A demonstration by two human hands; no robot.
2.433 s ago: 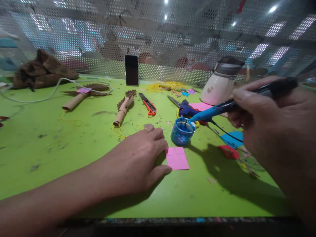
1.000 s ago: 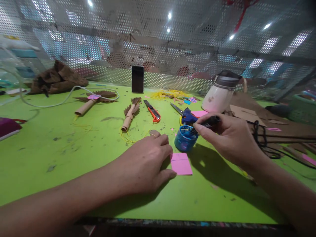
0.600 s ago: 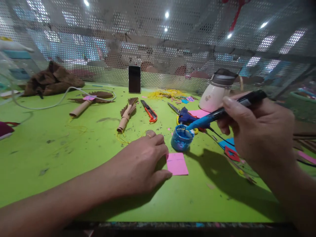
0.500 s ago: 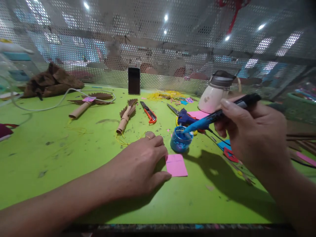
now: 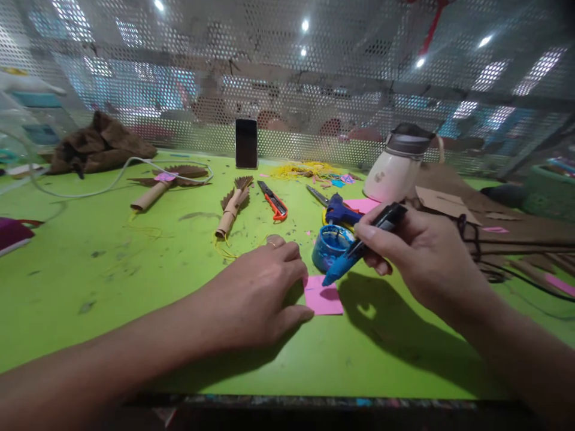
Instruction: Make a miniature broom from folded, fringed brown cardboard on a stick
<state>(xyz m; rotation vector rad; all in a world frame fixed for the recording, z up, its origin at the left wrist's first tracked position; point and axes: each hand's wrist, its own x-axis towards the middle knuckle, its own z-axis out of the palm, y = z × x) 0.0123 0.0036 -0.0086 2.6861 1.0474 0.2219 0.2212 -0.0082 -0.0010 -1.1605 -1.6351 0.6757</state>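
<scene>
My left hand (image 5: 258,293) lies flat on the green table (image 5: 112,281), its fingertips and thumb pressing the left edge of a small pink paper square (image 5: 324,297). My right hand (image 5: 417,254) grips a black-handled brush (image 5: 359,246) coated in blue. The brush slants down to the left and its blue tip meets the top of the pink square. Just behind the square stands a small round pot of blue paint (image 5: 331,245).
Behind the pot lie a blue glue gun (image 5: 341,211), scissors (image 5: 317,194) and an orange cutter knife (image 5: 275,202). Two brown paper rolls with leaf fringes (image 5: 231,206) (image 5: 157,185), a white cable, a phone (image 5: 246,142) and a white jug (image 5: 398,164) sit farther back. Black cord and cardboard lie right.
My right hand lifted the brush out of the blue pot and brought it down and toward me onto the pink square. My left hand stayed on the paper.
</scene>
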